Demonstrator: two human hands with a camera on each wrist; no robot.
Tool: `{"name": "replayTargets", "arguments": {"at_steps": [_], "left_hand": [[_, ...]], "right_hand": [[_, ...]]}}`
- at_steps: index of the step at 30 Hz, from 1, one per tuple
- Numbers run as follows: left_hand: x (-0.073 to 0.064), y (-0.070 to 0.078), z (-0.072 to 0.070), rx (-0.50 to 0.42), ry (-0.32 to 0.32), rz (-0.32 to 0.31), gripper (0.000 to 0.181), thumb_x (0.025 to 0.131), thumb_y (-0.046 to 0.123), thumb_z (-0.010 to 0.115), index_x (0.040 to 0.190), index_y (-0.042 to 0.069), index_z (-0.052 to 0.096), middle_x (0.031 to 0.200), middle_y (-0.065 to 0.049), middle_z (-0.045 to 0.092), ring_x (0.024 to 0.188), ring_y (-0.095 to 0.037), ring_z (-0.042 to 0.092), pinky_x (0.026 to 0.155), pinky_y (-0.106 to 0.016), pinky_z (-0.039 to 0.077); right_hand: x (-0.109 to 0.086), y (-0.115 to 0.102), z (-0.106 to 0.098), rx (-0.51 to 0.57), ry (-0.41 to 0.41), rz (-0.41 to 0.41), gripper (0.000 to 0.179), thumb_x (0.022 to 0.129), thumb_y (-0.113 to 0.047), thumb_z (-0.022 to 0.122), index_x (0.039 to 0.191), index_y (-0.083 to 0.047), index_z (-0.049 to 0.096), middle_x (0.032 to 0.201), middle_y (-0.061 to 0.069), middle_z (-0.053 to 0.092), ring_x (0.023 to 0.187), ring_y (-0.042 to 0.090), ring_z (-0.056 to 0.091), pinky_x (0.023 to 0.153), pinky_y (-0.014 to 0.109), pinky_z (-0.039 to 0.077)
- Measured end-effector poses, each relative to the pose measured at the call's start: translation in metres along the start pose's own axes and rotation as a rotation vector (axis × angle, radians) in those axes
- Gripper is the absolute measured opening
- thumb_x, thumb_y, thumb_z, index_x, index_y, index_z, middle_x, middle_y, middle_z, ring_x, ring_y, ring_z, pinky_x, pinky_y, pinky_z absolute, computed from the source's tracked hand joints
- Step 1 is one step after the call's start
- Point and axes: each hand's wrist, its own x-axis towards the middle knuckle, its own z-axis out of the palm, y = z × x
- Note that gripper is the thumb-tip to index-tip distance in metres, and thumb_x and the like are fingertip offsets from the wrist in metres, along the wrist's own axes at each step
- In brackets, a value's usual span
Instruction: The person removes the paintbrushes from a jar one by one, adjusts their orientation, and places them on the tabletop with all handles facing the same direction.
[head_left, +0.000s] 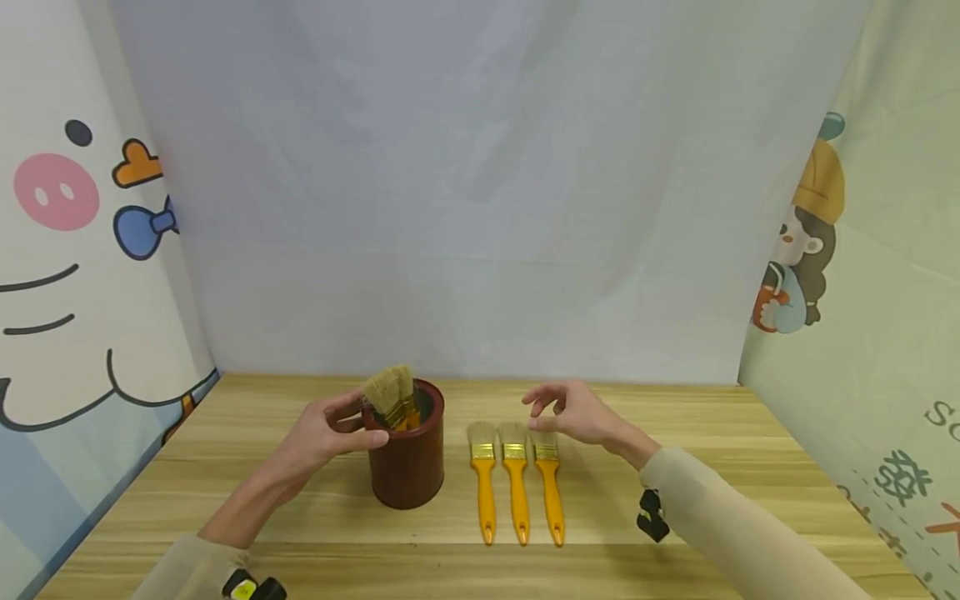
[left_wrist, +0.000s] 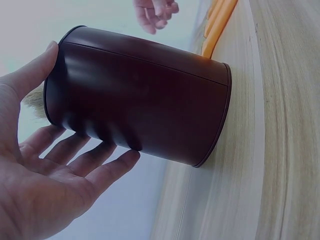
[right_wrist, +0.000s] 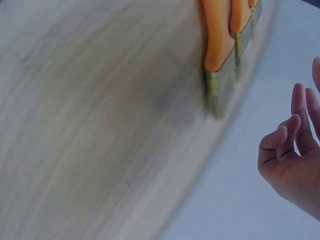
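Observation:
A dark red-brown cylindrical pot (head_left: 407, 471) stands upright on the table, left of centre. My left hand (head_left: 324, 435) grips it near the top, thumb at the near rim and fingers (left_wrist: 112, 167) along its side. Paintbrush bristles (head_left: 388, 392) stick up out of the pot, and the handles are mostly hidden inside. Three flat paintbrushes with orange handles lie side by side to the right: a left one (head_left: 486, 492), a middle one (head_left: 518, 492) and a right one (head_left: 552, 492). Over the right brush's bristles hovers my right hand (head_left: 579, 411), fingers loosely bent and holding nothing.
The pale wood-grain table (head_left: 300, 542) ends at a plain grey-white cloth (head_left: 465, 208) behind. Cartoon-printed cloths hang on the left (head_left: 67, 292) and right (head_left: 862, 375) sides.

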Motion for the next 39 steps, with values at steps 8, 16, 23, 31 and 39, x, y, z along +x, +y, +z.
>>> {"name": "replayTargets", "arguments": {"at_steps": [8,16,23,31,39], "left_hand": [[0.000,0.001,0.000,0.001,-0.005,0.001,0.087,0.097,0.020,0.079,0.165,0.000,0.030,0.165,-0.029,0.031,0.147,-0.050,0.037,0.112,-0.052,0.047],[0.000,0.001,0.000,0.007,-0.001,0.002,0.086,0.097,0.020,0.079,0.165,0.000,0.031,0.165,-0.027,0.032,0.146,-0.050,0.038,0.111,-0.052,0.047],[0.000,0.001,0.001,0.004,0.002,-0.002,0.086,0.096,0.021,0.080,0.164,0.000,0.032,0.166,-0.027,0.031,0.146,-0.050,0.038,0.111,-0.054,0.047],[0.000,0.001,0.000,-0.005,-0.001,0.010,0.085,0.096,0.020,0.080,0.164,0.000,0.033,0.164,-0.027,0.034,0.146,-0.050,0.039,0.110,-0.053,0.048],[0.000,0.002,0.001,-0.007,-0.007,0.020,0.081,0.097,0.019,0.079,0.163,0.002,0.036,0.163,-0.026,0.037,0.145,-0.049,0.041,0.109,-0.052,0.049]], "right_hand": [[0.003,-0.024,0.005,-0.013,-0.026,-0.064,0.029,0.097,-0.014,0.078,0.124,-0.004,0.074,0.100,0.000,0.073,0.078,0.021,0.055,0.070,0.030,0.043],[0.009,-0.056,0.016,0.000,-0.033,-0.140,0.028,0.097,-0.014,0.079,0.122,-0.006,0.075,0.100,-0.002,0.075,0.078,0.019,0.056,0.069,0.028,0.044],[0.014,-0.081,0.029,0.033,-0.029,-0.230,0.026,0.096,-0.014,0.079,0.121,-0.005,0.076,0.104,0.000,0.076,0.087,0.018,0.061,0.079,0.033,0.050],[0.028,-0.108,0.047,0.028,-0.033,-0.291,0.027,0.096,-0.012,0.079,0.122,-0.004,0.075,0.108,0.003,0.076,0.089,0.013,0.064,0.079,0.031,0.052],[0.041,-0.125,0.065,-0.033,-0.036,-0.279,0.027,0.097,-0.011,0.079,0.122,-0.004,0.074,0.105,0.000,0.078,0.087,0.012,0.065,0.076,0.028,0.052]]}}
